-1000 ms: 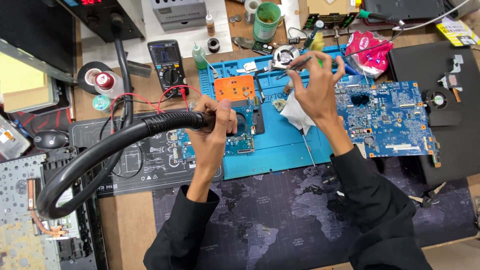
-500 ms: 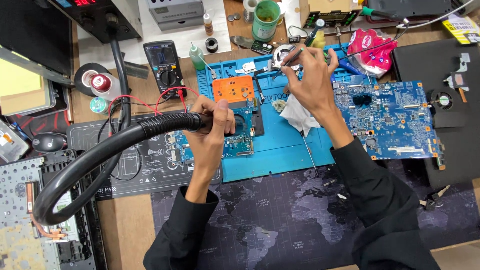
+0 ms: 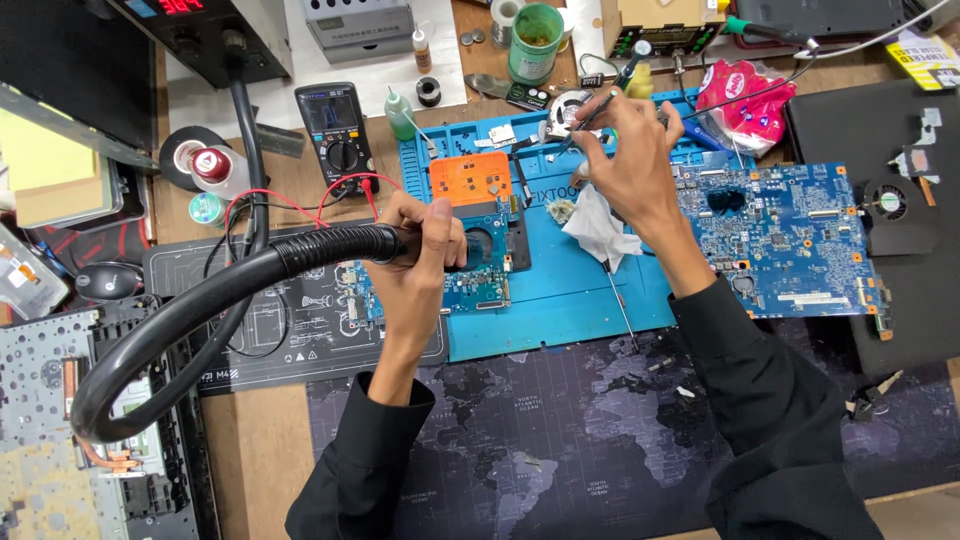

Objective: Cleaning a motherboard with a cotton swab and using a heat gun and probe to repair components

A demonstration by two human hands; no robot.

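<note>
My left hand point(image 3: 425, 255) grips the black handle at the end of a thick corrugated hose point(image 3: 200, 305), holding it over a small blue circuit board point(image 3: 478, 288) on the blue work mat point(image 3: 560, 310). An orange pad point(image 3: 470, 178) lies just behind that board. My right hand point(image 3: 630, 160) is further back on the mat and pinches a thin dark tool point(image 3: 588, 112), like tweezers, whose tip points toward a small round fan point(image 3: 562, 108). A crumpled white tissue point(image 3: 600, 228) lies under the right wrist. To the right of it rests a large blue motherboard point(image 3: 780, 235).
A multimeter point(image 3: 338, 125) with red leads, a green bottle point(image 3: 400, 115) and a tape roll point(image 3: 185, 155) stand behind the hose. A green cup point(image 3: 537, 40), a pink bag point(image 3: 750, 95) and a black laptop shell point(image 3: 900, 230) line the back and right. A dark map-printed mat point(image 3: 600, 440) covers the front.
My right hand's spread fingers have closed on the thin tool and it has shifted slightly left toward the fan. The left hand keeps the hose over the small board.
</note>
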